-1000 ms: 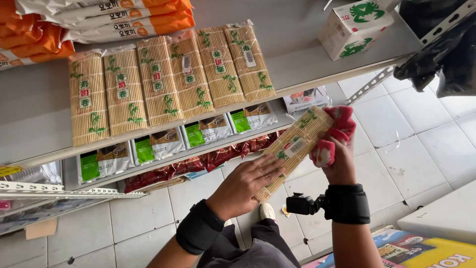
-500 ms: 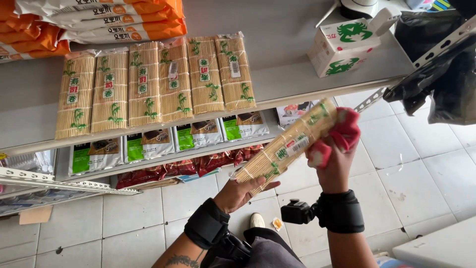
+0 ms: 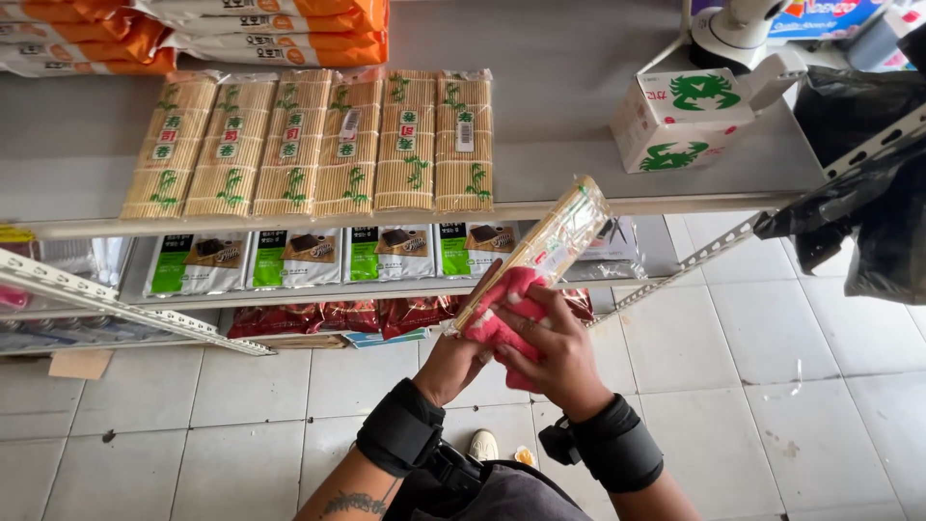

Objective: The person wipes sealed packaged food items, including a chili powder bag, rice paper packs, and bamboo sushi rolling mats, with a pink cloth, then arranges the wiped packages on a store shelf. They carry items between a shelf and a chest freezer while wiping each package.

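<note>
- In the centre of the frame, the wrapped bamboo rolling mat (image 3: 545, 246) is now pointing up and to the right at a steeper tilt than a second ago, its top end reaching up to the front edge of the upper shelf (image 3: 579, 116).
- The red cloth (image 3: 502, 309) is sitting at the mat's lower end now, whereas half a second ago it was bunched at the upper end.
- The right hand (image 3: 550, 352) is lying lower and further left than before, its fingers (image 3: 531, 304) curled and pressing the cloth against the mat's lower part.
- The left hand (image 3: 453, 362) is mostly hiding behind the cloth and the right hand; it is staying under the mat's lower end, but I cannot tell how its fingers are set, where earlier they were lying flat and spread on the mat.
- Both hands are now touching each other just below centre, whereas they were well apart along the mat a second ago.
- In the upper left of the frame, the row of bamboo mats (image 3: 318, 145) is lying flat on the upper shelf as before, with orange packets (image 3: 260, 29) behind it.
- Toward the upper right, the white carton with green crabs (image 3: 685, 116) is standing on the same shelf, now nearer the frame's top.
- Under the row, green-and-white seaweed packs (image 3: 318, 256) are lining the lower shelf, unchanged.
- Below, the tiled floor (image 3: 733, 386) is filling more of the view than earlier.
</note>
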